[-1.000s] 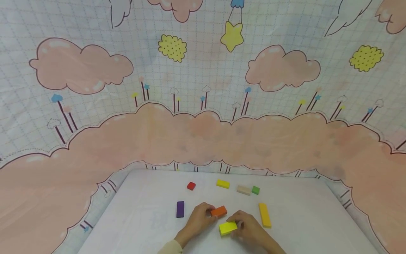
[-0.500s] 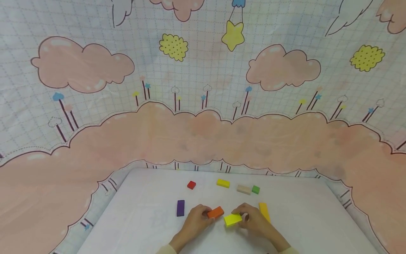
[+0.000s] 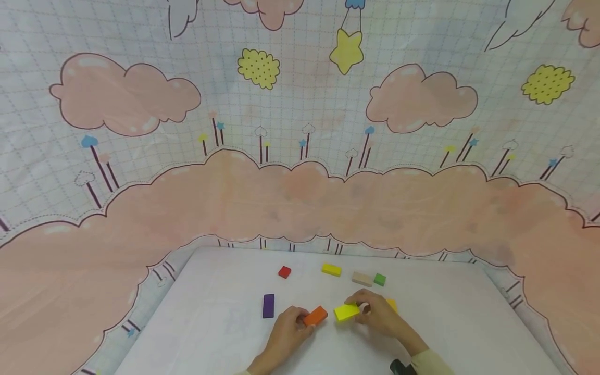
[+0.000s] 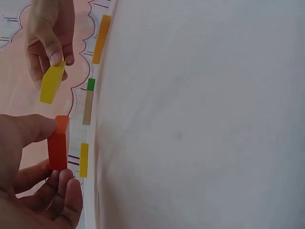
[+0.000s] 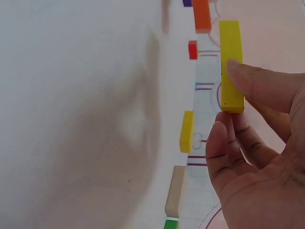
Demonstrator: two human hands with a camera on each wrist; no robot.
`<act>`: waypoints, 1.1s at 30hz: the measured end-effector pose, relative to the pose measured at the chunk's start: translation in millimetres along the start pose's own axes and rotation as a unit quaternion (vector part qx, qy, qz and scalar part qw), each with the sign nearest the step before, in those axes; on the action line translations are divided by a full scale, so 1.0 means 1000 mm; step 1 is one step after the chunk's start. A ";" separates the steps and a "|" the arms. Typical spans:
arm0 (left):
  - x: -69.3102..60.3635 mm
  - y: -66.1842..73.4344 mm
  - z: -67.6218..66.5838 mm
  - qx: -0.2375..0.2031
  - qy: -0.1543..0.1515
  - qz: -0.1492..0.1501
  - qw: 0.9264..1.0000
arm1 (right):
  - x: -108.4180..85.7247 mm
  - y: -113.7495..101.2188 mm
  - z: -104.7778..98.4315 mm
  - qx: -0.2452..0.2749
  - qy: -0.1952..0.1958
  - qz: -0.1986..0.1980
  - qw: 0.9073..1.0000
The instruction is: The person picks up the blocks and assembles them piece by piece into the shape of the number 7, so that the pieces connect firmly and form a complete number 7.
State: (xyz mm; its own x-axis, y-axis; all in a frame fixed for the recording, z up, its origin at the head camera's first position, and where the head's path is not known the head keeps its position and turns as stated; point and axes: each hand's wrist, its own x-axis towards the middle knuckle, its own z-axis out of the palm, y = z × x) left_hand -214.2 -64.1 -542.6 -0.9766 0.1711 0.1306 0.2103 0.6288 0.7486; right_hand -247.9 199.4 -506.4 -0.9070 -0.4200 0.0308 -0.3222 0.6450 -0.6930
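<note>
My left hand (image 3: 287, 332) pinches an orange block (image 3: 315, 316) by one end, thumb on one side and fingers on the other. Across from it, my right hand (image 3: 380, 312) holds a bright yellow block (image 3: 346, 312) between thumb and fingers. The two blocks are apart, with a small gap between them in the head view. In the right wrist view the thumb lies on the long face of the yellow block (image 5: 230, 45). The orange block (image 4: 58, 148) stands on end in the left wrist view, below the other hand's yellow block (image 4: 52, 83).
On the white table (image 3: 211, 312) lie a purple block (image 3: 268, 305), a red cube (image 3: 284, 272), another yellow block (image 3: 331, 269), a beige block (image 3: 362, 278) and a green cube (image 3: 379, 279). An amber block (image 3: 391, 303) is partly hidden behind the right hand. A cloud-patterned cloth (image 3: 300, 208) hangs behind.
The right hand has carried the yellow block away from me and slightly right, now partly covering the amber block. My left hand has drawn the orange block slightly left and nearer, widening the gap.
</note>
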 end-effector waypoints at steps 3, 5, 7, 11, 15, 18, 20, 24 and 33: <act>-0.002 0.000 0.000 0.002 0.004 -0.003 1.000 | 0.004 0.002 -0.001 0.007 -0.002 -0.007 1.000; -0.003 0.000 0.000 0.002 0.008 -0.002 1.000 | 0.008 0.004 -0.002 0.013 -0.006 -0.013 1.000; -0.004 0.000 0.001 -0.001 0.010 -0.001 1.000 | 0.012 0.005 -0.003 0.015 -0.010 -0.022 1.000; -0.005 0.001 0.003 -0.006 0.006 -0.014 1.000 | 0.021 0.007 -0.003 0.005 -0.020 -0.039 0.999; -0.006 0.004 0.004 -0.007 0.000 -0.029 1.000 | 0.028 0.009 -0.003 -0.003 -0.032 -0.049 0.998; -0.007 0.005 0.005 -0.006 0.002 -0.029 1.000 | 0.032 0.010 -0.002 0.001 -0.040 -0.056 0.998; -0.007 0.006 0.005 -0.004 0.004 -0.027 1.000 | 0.034 0.010 -0.002 0.005 -0.043 -0.059 0.997; -0.007 0.007 0.006 0.002 0.007 -0.032 0.999 | 0.036 0.011 -0.001 0.011 -0.048 -0.057 0.997; -0.006 0.008 0.012 0.006 0.002 -0.041 0.999 | 0.039 0.012 0.004 0.000 -0.064 -0.052 0.997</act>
State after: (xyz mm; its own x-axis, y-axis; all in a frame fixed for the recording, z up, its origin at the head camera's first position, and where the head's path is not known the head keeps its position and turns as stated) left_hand -206.0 -51.1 -545.0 -0.9908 0.1150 0.0716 0.1296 0.6499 0.7489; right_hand -285.9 188.7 -516.6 -0.8268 -0.5624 0.0102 -0.4128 0.5943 -0.6902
